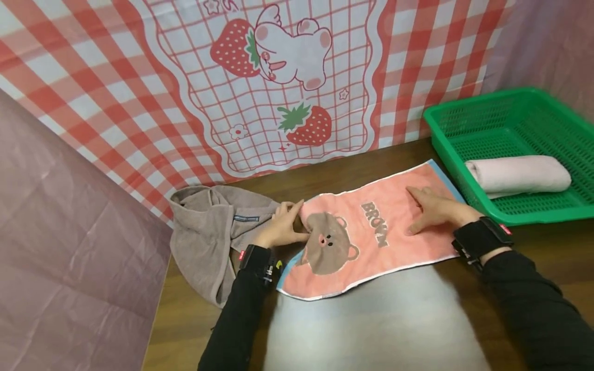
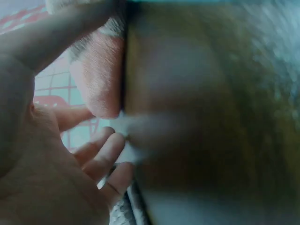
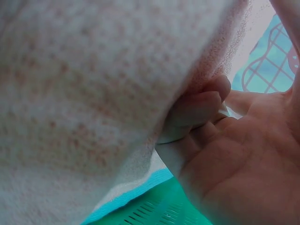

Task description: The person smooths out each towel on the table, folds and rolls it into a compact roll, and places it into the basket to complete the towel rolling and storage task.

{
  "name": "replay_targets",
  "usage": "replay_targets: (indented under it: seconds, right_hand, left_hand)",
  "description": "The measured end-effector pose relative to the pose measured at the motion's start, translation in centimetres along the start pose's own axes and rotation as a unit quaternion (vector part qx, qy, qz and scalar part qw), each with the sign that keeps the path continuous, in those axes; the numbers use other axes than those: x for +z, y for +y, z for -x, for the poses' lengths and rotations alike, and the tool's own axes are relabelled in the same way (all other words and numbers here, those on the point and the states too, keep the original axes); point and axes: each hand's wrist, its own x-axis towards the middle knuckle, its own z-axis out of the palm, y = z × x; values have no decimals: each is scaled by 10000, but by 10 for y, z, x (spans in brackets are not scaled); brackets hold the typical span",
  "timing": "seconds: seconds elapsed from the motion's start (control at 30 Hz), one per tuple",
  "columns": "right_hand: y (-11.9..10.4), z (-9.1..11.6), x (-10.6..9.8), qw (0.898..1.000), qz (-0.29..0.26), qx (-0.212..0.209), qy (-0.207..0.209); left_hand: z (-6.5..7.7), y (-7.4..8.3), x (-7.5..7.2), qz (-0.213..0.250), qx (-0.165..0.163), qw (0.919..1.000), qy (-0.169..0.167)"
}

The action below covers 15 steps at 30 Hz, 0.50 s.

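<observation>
A pink towel (image 1: pixel 394 206) with a brown bear face, the word BROWN and blue ends lies across the table. At its left end my left hand (image 1: pixel 281 226) touches the rumpled edge, thumb and index finger spread apart. In the left wrist view, the other fingers (image 2: pixel 105 157) are slightly bent beside the towel's pink fold (image 2: pixel 101 77). My right hand (image 1: pixel 433 208) rests on the towel's right part, index finger and thumb spread. The right wrist view shows bent fingers (image 3: pixel 197 110) against the towel cloth (image 3: pixel 93 93), which partly hides them.
A grey-brown hooded cloth (image 1: pixel 201 232) lies crumpled beside my left hand. At the right stands a green basket (image 1: pixel 510 214) with a rolled pale pink towel (image 1: pixel 520 175) inside. A strawberry-patterned curtain (image 1: pixel 297 98) hangs behind the wooden table (image 1: pixel 181 319).
</observation>
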Motion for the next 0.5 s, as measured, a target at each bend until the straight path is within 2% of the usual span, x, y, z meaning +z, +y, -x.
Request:
replay_targets:
  seconds: [0.17, 0.37, 0.5]
  right_hand:
    - [-2, 2, 1, 10000, 85, 17, 25]
    - [-2, 2, 2, 9999, 115, 10, 108]
    - [-3, 2, 1, 9999, 79, 60, 50]
  left_hand:
    - [-4, -2, 6, 536, 226, 9974, 430]
    - [-5, -7, 8, 1324, 455, 9869, 805]
    - [-1, -10, 3, 1661, 447, 9793, 1067]
